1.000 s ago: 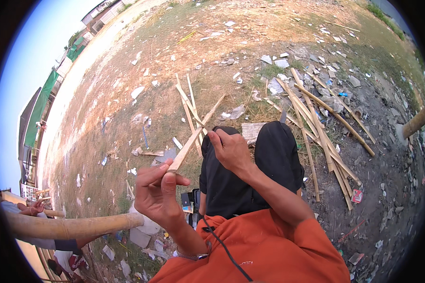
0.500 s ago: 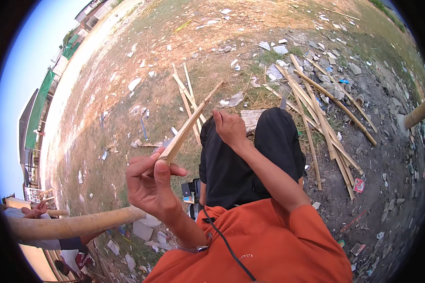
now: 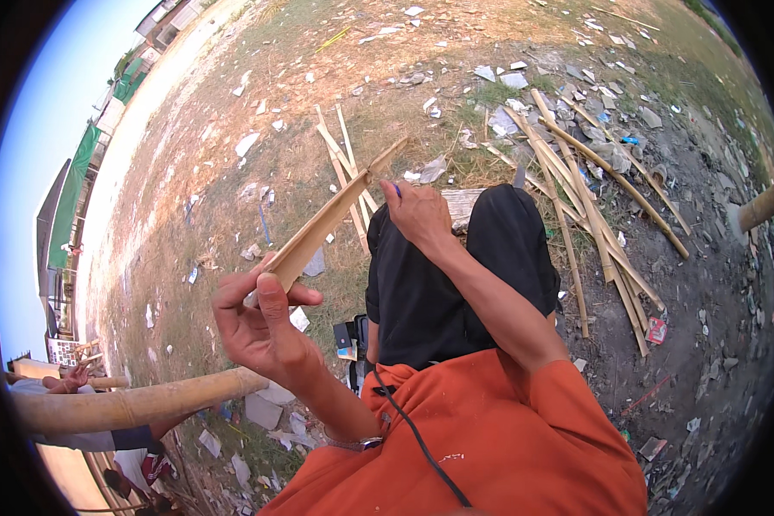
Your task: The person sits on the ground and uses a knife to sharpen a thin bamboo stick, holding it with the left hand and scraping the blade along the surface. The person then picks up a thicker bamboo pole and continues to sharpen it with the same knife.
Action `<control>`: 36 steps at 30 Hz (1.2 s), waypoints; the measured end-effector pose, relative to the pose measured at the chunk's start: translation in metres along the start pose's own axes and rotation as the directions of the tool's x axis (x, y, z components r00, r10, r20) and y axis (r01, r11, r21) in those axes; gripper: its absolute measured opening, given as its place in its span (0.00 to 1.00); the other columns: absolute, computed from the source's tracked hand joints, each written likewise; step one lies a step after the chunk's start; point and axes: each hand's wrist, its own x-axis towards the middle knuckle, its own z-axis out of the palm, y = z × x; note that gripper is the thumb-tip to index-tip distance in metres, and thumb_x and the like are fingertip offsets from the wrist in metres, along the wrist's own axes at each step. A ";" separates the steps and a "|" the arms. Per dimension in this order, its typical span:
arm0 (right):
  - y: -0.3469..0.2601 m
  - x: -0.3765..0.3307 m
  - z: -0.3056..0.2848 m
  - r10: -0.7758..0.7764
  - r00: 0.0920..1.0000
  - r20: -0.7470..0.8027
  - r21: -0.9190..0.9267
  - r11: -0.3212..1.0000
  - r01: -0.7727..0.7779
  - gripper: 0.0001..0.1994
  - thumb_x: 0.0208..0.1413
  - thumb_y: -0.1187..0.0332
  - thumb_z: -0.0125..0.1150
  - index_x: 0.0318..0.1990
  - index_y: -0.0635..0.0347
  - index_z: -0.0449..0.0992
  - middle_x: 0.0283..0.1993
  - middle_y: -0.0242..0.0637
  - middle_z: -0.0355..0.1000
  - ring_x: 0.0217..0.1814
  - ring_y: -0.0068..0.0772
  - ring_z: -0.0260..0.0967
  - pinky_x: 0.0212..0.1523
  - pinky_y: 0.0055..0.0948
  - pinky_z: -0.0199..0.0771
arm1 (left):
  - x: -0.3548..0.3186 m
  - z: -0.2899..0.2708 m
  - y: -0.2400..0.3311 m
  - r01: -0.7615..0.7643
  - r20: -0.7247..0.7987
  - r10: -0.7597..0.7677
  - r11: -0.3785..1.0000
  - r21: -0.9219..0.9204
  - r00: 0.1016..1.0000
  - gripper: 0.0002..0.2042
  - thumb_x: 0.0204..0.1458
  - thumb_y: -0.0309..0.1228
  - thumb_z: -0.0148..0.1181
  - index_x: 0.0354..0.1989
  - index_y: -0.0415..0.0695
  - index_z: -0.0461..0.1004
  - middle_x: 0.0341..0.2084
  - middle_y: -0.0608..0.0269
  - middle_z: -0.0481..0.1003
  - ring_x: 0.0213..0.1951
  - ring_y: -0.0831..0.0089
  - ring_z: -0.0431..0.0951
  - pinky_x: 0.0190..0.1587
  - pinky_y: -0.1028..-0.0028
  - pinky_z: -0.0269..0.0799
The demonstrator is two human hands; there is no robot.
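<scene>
My left hand [image 3: 262, 322] pinches the lower end of a split bamboo strip [image 3: 322, 228] between thumb and fingers. The strip slants up and away to the right, with a joint near its far end. My right hand [image 3: 423, 215] is closed above my knee, just right of the strip's far part. A small dark bluish bit shows at its fingers; I cannot make out what it is. Beyond my knees lies a pale piece of wood [image 3: 463, 205]. A grey blade-like piece [image 3: 519, 177] sticks up beside my right knee.
Several bamboo strips and poles [image 3: 606, 202] lie crossed on the ground at the right. More thin strips [image 3: 342, 163] lie ahead. A thick bamboo pole [image 3: 138, 406] juts in at the left, near another person [image 3: 69, 383]. Scraps litter the ground.
My left hand has moved slightly left and down with the bamboo strip. The strip has turned, showing more of its broad inner face. My right hand has shifted slightly upward.
</scene>
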 end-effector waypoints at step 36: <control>-0.075 -0.067 -0.125 -0.128 0.981 0.144 0.475 0.879 0.045 0.20 0.62 0.58 0.44 0.22 0.62 0.66 0.12 0.46 0.60 0.14 0.51 0.60 0.16 0.40 0.57 | -0.004 0.016 0.011 -0.031 0.171 0.031 1.000 -0.001 0.985 0.06 0.51 0.22 0.57 0.35 0.32 0.70 0.30 0.51 0.70 0.19 0.74 0.74 0.25 0.82 0.70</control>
